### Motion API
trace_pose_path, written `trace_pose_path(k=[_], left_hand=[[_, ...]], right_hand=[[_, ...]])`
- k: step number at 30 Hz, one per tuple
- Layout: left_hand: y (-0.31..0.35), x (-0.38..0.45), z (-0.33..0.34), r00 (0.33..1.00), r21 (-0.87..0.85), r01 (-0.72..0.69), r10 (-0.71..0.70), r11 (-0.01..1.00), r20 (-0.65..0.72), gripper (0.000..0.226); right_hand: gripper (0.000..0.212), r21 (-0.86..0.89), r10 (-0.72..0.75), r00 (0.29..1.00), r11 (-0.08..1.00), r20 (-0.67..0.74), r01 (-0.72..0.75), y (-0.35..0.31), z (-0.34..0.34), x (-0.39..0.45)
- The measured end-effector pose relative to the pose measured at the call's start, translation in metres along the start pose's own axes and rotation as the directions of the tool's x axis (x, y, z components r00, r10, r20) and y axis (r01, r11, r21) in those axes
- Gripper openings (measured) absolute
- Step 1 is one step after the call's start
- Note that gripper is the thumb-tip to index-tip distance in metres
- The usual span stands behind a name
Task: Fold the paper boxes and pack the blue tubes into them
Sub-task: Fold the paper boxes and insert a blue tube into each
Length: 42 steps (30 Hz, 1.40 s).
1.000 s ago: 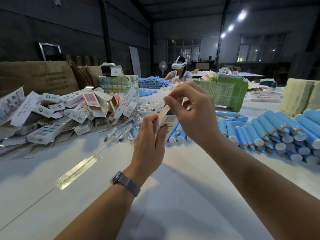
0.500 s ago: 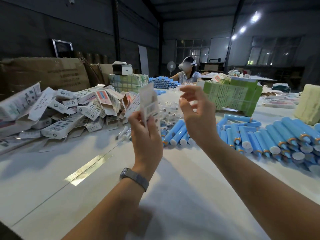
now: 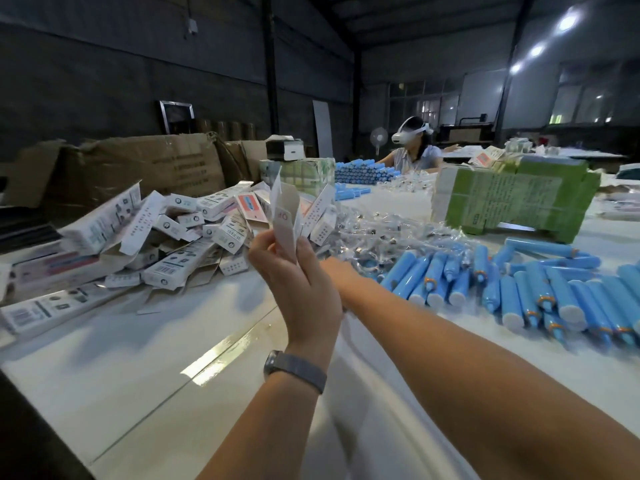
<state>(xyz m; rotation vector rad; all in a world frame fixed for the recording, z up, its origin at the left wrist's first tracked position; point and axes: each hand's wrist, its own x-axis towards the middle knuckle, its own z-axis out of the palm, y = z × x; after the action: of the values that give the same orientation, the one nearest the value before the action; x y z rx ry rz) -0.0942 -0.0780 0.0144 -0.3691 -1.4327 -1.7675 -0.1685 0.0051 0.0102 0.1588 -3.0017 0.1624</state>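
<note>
Head view: left hand (image 3: 298,289) held paper box (image 3: 284,216) upright, top flap open; right hand (image 3: 341,271) mostly hidden behind it, grip untellable, near blue tubes (image 3: 519,282) on bench (image 3: 145,368); next likely: pick tube, slide into box

A dim warehouse packing floor: long white table (image 3: 104,375) heaped with paper boxes (image 3: 180,233), blue tubes (image 3: 540,289), cardboard cartons (image 3: 138,168)

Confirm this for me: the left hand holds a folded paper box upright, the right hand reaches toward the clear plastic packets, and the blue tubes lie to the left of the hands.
One detail is wrong. The head view shows the blue tubes lying to the right of the hands; the box pile is on the left. The left hand does hold the paper box upright, and the right hand does reach toward the clear plastic packets.
</note>
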Motion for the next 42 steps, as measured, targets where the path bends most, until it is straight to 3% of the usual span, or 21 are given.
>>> trace_pose_path(k=[6,10,12,13,15,17,20,25,30,34,37,42], left_hand=[[0.001,0.002,-0.003,1.0,0.017,-0.014,0.015,1.0,-0.027,0.025],[0.004,0.001,-0.001,0.999,0.0,-0.033,0.033,0.999,-0.002,0.025],[0.004,0.0,-0.002,0.997,-0.035,-0.066,0.067,0.997,0.031,0.025],[0.005,-0.001,-0.002,0.995,-0.057,-0.077,0.08,0.995,0.052,0.026],[0.008,-0.004,-0.002,0.991,-0.086,-0.087,0.095,0.993,0.096,0.028],[0.009,-0.007,0.0,0.985,-0.094,-0.091,0.104,0.991,0.139,0.024],[0.009,-0.018,0.005,0.967,-0.093,-0.065,0.086,0.994,0.241,0.016],[0.013,-0.048,0.01,0.891,-0.099,-0.109,0.141,0.989,0.431,0.019],[0.017,-0.063,0.012,0.823,-0.118,-0.165,0.202,0.979,0.531,0.018],[0.017,-0.062,0.011,0.82,-0.12,-0.129,0.173,0.984,0.545,0.018],[0.018,-0.062,0.011,0.816,-0.136,-0.133,0.186,0.982,0.547,0.019],[0.016,-0.06,0.012,0.824,-0.128,-0.142,0.189,0.982,0.535,0.024]], right_hand=[[0.019,0.04,-0.02,1.0,0.999,-0.022,0.021,-0.001,0.007,0.011],[0.025,-0.036,-0.172,0.948,0.985,-0.268,0.169,0.004,0.0,0.001],[0.024,0.088,-0.121,0.873,0.979,-0.472,0.183,0.008,-0.013,-0.009],[0.024,0.221,-0.028,0.815,0.957,-0.578,0.189,0.009,-0.024,-0.018],[0.025,0.477,0.195,0.688,0.844,-0.699,0.246,0.012,-0.054,-0.04],[0.021,0.621,0.336,0.591,0.685,-0.734,0.381,0.013,-0.085,-0.072],[0.023,0.606,0.334,0.511,0.534,-0.792,0.589,0.008,-0.119,-0.127],[0.025,0.49,0.243,0.442,0.608,-0.864,0.625,0.005,-0.127,-0.188],[0.021,0.443,0.208,0.477,0.771,-0.854,0.457,0.025,-0.113,-0.196],[0.016,0.104,-0.045,0.513,0.96,-0.857,0.258,0.043,-0.099,-0.192],[0.019,-0.044,-0.122,0.546,0.987,-0.829,0.152,0.05,-0.094,-0.189],[0.029,-0.037,-0.128,0.669,0.988,-0.732,0.148,0.048,-0.094,-0.193]])
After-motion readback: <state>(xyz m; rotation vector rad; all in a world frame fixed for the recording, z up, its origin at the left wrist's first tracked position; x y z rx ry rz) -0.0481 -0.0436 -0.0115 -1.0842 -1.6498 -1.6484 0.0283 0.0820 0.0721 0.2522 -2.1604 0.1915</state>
